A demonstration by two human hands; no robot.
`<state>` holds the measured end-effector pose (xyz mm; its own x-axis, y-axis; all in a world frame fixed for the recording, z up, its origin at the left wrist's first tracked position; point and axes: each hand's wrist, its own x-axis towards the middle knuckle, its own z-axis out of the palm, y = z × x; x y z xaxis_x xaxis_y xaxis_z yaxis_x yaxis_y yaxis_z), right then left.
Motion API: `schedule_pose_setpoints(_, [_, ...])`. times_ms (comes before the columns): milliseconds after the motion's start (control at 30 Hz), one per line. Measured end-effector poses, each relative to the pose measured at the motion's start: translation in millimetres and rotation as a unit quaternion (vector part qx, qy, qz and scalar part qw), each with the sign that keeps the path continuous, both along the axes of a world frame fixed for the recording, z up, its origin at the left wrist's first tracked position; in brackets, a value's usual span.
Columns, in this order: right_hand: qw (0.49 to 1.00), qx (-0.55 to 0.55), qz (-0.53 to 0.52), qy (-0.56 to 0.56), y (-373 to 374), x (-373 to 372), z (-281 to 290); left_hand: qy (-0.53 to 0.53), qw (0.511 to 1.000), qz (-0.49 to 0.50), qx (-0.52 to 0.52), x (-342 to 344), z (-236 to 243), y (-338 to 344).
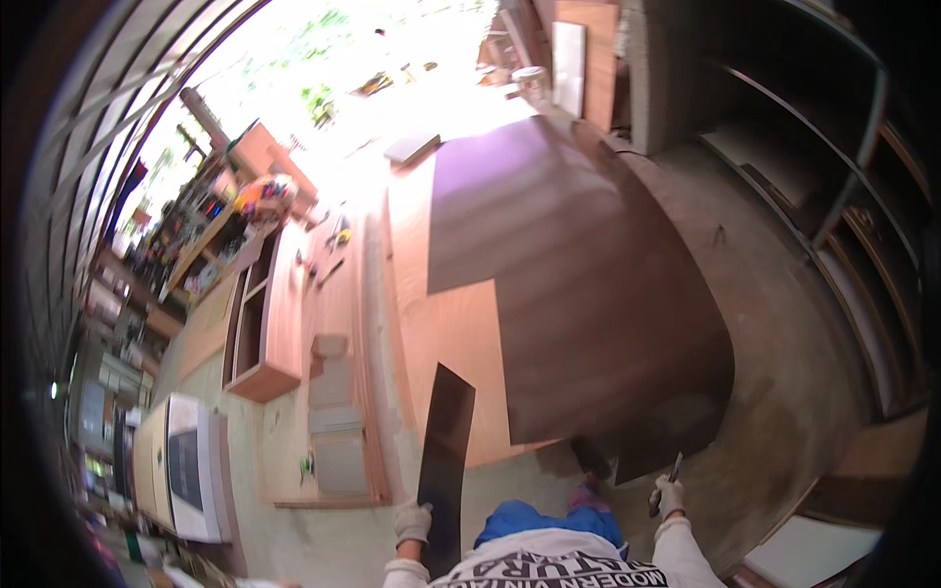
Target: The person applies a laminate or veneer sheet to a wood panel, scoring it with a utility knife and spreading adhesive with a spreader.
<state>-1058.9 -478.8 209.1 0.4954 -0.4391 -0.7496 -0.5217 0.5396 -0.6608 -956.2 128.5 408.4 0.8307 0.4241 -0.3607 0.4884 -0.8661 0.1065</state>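
My gloved left hand (413,523) is closed on a long dark laminate strip (445,436), which stands out along the left of my body at the lower centre. My gloved right hand (668,496) is closed on a slim metal cutting tool (674,468), probably a knife, pointing forward. In front of me a large dark brown sheet (578,274), with a stepped cut edge on its left, lies over a pale plywood board (461,343). Part of the sheet hangs at the near right corner, close to my right hand.
A wooden cabinet carcass (279,353) and tools (341,235) lie on boards at left, near a white boxy object (196,461). Cluttered shelves (196,255) stand behind. Dark metal-framed racking (863,147) is at right, boards (814,549) at lower right, leaning panels (588,59) at back.
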Motion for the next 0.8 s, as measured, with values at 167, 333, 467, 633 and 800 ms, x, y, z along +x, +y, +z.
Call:
schedule_pose_setpoints(167, [0.980,-0.071,0.036,0.182,-28,54,-10,0.044,0.995,0.090,0.015,-84,-28,3])
schedule_pose_setpoints(333, [0.937,-0.046,0.336,0.085,20,84,7,0.061,0.973,0.222,0.023,-179,-25,15])
schedule_pose_setpoints(467, [0.940,-0.079,0.331,-0.001,87,67,51,0.139,0.951,0.271,-0.046,-269,-69,12])
schedule_pose_setpoints(633, [0.918,-0.076,0.368,0.128,120,6,79,0.194,0.926,0.320,-0.057,-386,-149,39])
schedule_pose_setpoints(800, [0.891,-0.146,0.378,0.204,123,-107,72,0.264,0.926,0.262,-0.068,-461,-226,71])
